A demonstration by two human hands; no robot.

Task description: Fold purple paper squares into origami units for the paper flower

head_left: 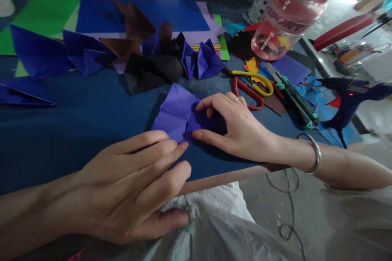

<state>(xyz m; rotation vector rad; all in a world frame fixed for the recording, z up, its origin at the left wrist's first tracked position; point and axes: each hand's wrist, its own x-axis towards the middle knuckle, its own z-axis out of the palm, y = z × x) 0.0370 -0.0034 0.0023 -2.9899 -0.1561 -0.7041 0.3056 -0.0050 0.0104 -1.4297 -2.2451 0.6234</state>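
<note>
A creased purple paper (174, 108) lies on the blue table top (101, 118) close to its front edge. My left hand (134, 187) rests at the paper's lower left, fingertips touching its near edge, thumb apart and nothing gripped. Over the right part of the paper is my right hand (235, 126), its thumb and bent index finger on the sheet, with a ring and a bangle on that arm. Folded purple pieces (210, 59) and a black folded piece (153, 69) stand behind the paper.
Red-and-yellow-handled scissors (249, 85), a green cutter (297, 102) and a blue glue gun (347, 98) lie to the right. A pink bottle (288, 16) stands behind them. Green sheets (45, 12) and a large blue sheet (101, 12) are at the back.
</note>
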